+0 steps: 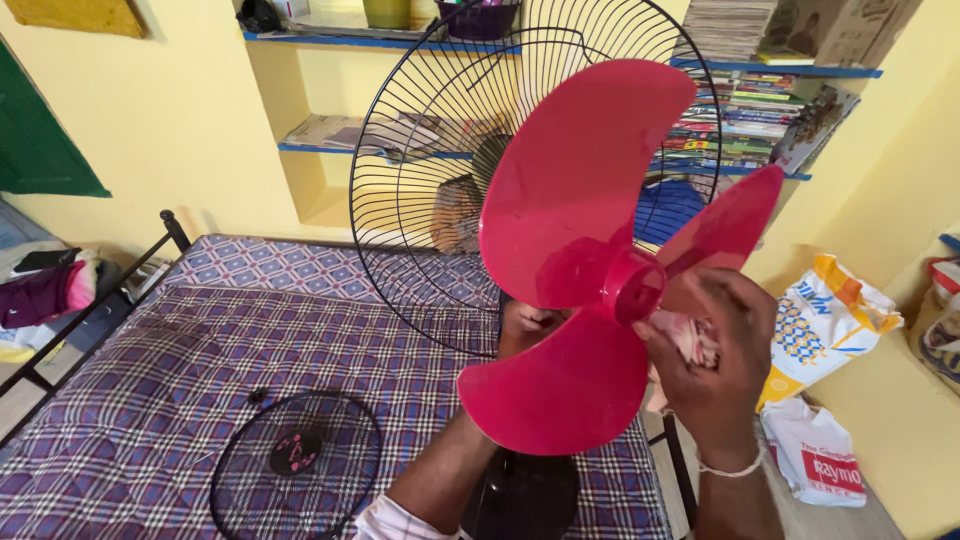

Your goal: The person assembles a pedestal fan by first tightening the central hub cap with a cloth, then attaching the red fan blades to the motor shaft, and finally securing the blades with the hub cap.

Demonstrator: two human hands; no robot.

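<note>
Facing the camera with its round hub (633, 284) pointing toward the viewer, the three-bladed red plastic fan blade (570, 260) is held upright above the bed. The right hand (712, 350) grips it beside the hub with a pale cloth; the left hand (527, 325), mostly hidden behind a blade, cannot be judged. Behind stands a black wire fan guard (420, 190); another guard (297, 463) lies on the purple checked bedcover (200, 350), under yellow wall shelves (330, 150) of books.

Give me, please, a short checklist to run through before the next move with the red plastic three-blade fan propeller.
1. Right hand grips the red plastic three-blade fan propeller near its hub: ok.
2. Pink cloth is in the right hand: ok.
3. Left hand behind the blades, its grip hidden: cannot tell.
4. Black wire rear guard stands upright behind the blades: ok.
5. Black wire front guard lies flat on the checked bedspread, apart: ok.
</note>
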